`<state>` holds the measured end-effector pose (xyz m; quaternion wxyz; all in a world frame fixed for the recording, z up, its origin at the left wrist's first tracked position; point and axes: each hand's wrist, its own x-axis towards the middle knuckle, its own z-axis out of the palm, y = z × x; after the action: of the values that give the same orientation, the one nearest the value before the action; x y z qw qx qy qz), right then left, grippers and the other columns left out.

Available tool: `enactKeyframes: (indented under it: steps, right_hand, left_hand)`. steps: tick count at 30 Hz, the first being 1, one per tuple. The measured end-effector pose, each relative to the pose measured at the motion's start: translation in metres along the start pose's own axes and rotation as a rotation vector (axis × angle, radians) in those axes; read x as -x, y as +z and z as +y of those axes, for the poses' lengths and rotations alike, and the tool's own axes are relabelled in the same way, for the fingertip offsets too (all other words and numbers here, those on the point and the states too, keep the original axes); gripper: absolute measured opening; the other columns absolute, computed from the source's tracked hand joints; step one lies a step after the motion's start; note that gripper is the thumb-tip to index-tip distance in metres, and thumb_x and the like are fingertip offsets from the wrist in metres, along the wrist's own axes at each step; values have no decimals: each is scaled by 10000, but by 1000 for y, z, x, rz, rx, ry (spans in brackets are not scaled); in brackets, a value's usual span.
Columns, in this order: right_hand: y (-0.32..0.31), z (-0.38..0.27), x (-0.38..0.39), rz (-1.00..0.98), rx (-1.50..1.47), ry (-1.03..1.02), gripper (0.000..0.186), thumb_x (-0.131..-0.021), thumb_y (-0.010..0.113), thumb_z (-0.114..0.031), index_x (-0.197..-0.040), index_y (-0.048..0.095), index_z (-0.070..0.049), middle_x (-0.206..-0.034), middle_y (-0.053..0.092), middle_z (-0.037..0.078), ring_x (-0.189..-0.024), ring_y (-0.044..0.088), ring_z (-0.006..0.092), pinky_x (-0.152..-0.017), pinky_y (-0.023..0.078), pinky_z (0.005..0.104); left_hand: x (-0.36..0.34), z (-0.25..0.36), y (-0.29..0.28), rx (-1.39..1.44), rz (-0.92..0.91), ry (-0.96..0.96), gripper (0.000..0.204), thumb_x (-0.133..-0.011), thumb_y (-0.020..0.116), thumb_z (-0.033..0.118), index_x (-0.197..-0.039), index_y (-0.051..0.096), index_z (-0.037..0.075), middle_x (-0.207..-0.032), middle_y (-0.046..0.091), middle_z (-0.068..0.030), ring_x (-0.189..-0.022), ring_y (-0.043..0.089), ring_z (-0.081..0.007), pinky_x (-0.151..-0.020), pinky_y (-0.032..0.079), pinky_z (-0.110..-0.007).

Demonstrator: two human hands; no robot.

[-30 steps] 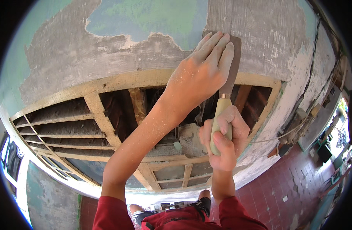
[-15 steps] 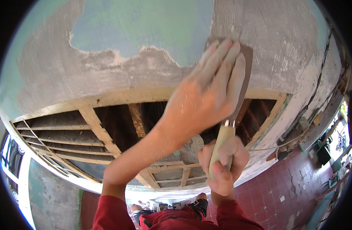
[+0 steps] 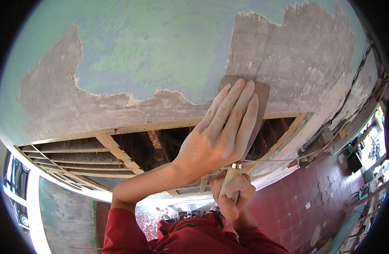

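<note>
A broad scraper (image 3: pixel 261 98) with a grey metal blade and a pale handle (image 3: pixel 231 180) lies against the wall. My left hand (image 3: pixel 213 137), dusty with pale powder, rests flat on the blade, its fingers stretched toward the blade's far edge. My right hand (image 3: pixel 236 194) is wrapped round the handle below. Part of the blade is hidden under the left hand. Beside the blade, green-blue paint (image 3: pixel 152 55) ends in a ragged edge. To its right spreads a rough grey patch (image 3: pixel 292 51) with the paint off.
Below the wall surface is a wooden-framed opening with slats (image 3: pixel 78 149) and a dark inside. A thin cable (image 3: pixel 283 159) crosses at the right. Red floor tiles (image 3: pixel 283 203) lie below, and parked cars (image 3: pixel 20 194) show at far left.
The view has tilted up, so the wall, hands and scraper appear lower and more of the wall's upper part shows. The hold on the scraper is the same.
</note>
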<state>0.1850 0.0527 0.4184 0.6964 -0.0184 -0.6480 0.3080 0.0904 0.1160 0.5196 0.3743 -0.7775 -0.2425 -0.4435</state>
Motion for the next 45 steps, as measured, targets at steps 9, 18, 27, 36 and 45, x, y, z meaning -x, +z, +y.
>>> enactKeyframes:
  steps: [9, 18, 27, 36, 45]
  right_hand:
    - [22, -26, -2, 193, -330, 396, 242, -941, 454, -47, -1165, 363, -67, -911, 534, 191, -533, 517, 150, -374, 380, 243]
    - [18, -21, -9, 171, -324, 417, 86, -975, 383, -33, -1053, 418, -47, -933, 506, 173, -407, 424, 86, -347, 283, 217]
    - [22, -23, -16, 225, -256, 428, 100, -972, 330, 11, -939, 421, -13, -835, 471, 112, -415, 411, 58, -362, 276, 206]
    - [20, -25, -21, 208, -218, 416, 124, -946, 328, 54, -920, 435, -4, -810, 472, 107, -413, 415, 58, -362, 282, 211]
    - [18, -31, -25, 186, -146, 466, 110, -950, 347, 20, -917, 426, -48, -802, 438, 108, -407, 347, 60, -347, 270, 214]
  left_hand:
    - [5, 0, -4, -85, -110, 58, 416, -777, 574, 77, -1152, 585, -104, -1246, 575, -219, -1234, 511, -334, -1056, 432, -419]
    - [1, -6, 2, -90, -56, 88, 405, -787, 570, 105, -1142, 612, -84, -1266, 569, -210, -1242, 500, -326, -1069, 421, -404]
    - [-4, -7, 5, -68, 12, 61, 380, -795, 671, 94, -1122, 602, -88, -1206, 607, -182, -1175, 570, -308, -981, 506, -408]
    - [-9, -7, 5, -63, 23, 40, 368, -800, 656, 72, -1128, 603, -87, -1208, 608, -178, -1169, 577, -303, -983, 503, -399]
    - [-9, -8, 8, -73, 33, 47, 392, -785, 556, 95, -1128, 622, -85, -1248, 586, -199, -1226, 520, -321, -1054, 435, -409]
